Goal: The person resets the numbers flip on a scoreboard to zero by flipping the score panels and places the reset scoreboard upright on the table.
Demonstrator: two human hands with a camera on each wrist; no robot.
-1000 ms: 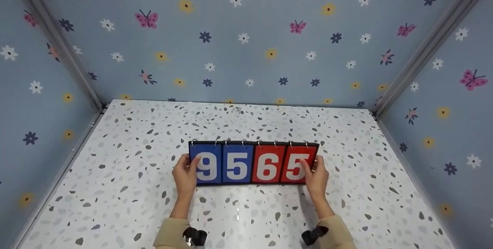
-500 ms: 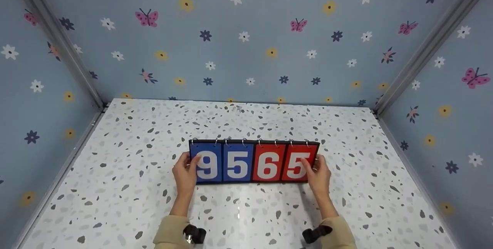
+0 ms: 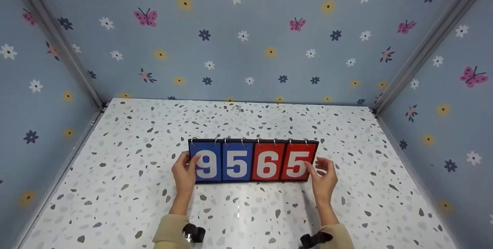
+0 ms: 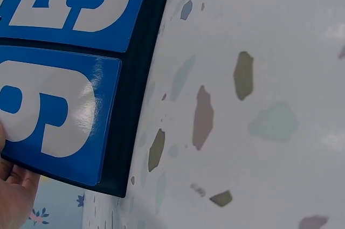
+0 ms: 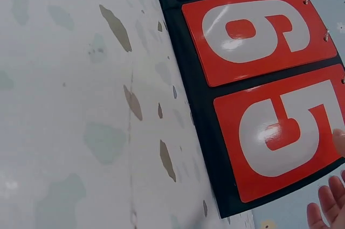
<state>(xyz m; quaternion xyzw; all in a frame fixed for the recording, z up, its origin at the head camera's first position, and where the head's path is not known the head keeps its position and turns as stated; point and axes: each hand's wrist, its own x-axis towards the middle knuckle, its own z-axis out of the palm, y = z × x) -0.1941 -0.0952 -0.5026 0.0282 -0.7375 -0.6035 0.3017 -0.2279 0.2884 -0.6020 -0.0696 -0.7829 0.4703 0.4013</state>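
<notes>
Flip scoreboard [image 3: 252, 161], one, black-backed, ring-bound along its far edge, at the middle of the speckled tabletop [image 3: 238, 206]. Cards, left to right: blue 9 [image 3: 209, 166], blue 5 [image 3: 236, 162], red 6 [image 3: 267, 163], red 5 [image 3: 295, 159].

Left hand [image 3: 185, 172]: at the board's left end, pinching it, thumb across the edge of the 9, other fingers curled behind.

Right hand [image 3: 324, 177]: at the right end, thumb over the edge of the red 5, contact uncertain; other fingers bent, parted from one another, off the board's side.

Forearms: both reaching from the near side, in beige sleeves [image 3: 170, 230], black devices at the inner wrists.

Far: blue panel [image 3: 246, 52], flower and butterfly print.
</notes>
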